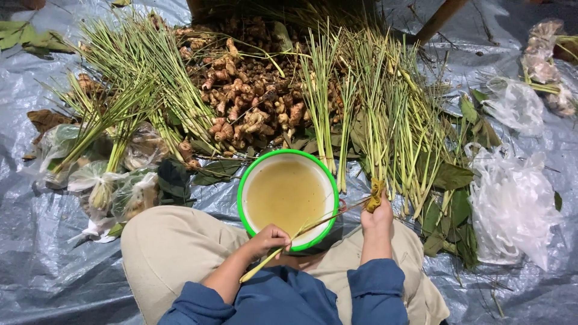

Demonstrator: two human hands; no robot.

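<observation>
Just 1 slender lemongrass stalk [301, 230], pale green, pinched in left hand [269, 239], right hand [378, 212] clenching a yellow scrubber [376, 194].

A basin [288, 157] sits near on the tarp [36, 241], roots [253, 102] heaped far behind it, lemongrass stalks [391, 120] to its right, bagged bundles [114, 186] to its left.

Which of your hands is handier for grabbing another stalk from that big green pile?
Probably the right hand: it is beside the lemongrass pile, though it holds a yellow scrubber. The left hand grips the stalk over the basin.
</observation>
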